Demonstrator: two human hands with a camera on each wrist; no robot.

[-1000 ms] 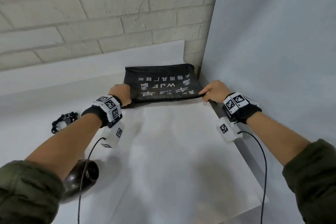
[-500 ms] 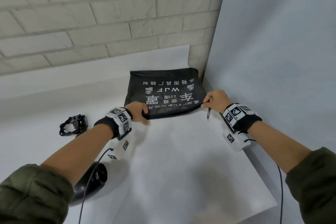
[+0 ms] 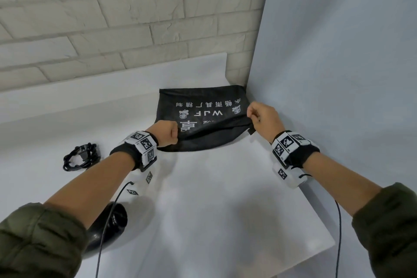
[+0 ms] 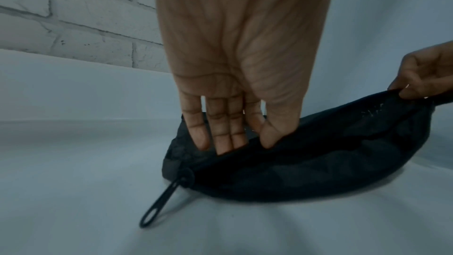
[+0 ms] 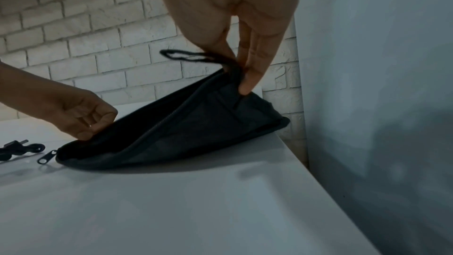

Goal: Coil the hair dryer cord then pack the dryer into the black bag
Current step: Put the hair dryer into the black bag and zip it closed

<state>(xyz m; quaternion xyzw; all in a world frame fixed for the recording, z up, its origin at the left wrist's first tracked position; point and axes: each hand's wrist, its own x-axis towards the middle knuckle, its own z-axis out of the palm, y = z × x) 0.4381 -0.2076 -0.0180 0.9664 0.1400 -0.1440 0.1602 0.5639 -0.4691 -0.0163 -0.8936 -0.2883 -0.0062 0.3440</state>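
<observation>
The black bag [image 3: 203, 119] with white print lies at the back right of the white table, its mouth held apart toward me. My left hand [image 3: 168, 132] pinches the upper edge of the mouth near its left end [image 4: 245, 143]. At the right corner my right hand [image 3: 259, 117] pinches the upper edge and lifts it [image 5: 241, 77]. The zipper pull [image 4: 159, 205] hangs out at the left corner. The black hair dryer [image 3: 108, 228] lies near the front left, partly hidden under my left forearm. Its coiled cord [image 3: 80, 159] rests left of the bag.
A white brick wall [image 3: 112, 18] stands behind the table. A plain grey panel [image 3: 338, 74] closes the right side, close to the bag. The table's right edge [image 3: 316, 210] runs just under my right wrist. Thin black cables hang from both wrist cameras.
Both hands have raised the bag's upper edge, the right more than the left, so the mouth gapes. The bag has slid a little toward me.
</observation>
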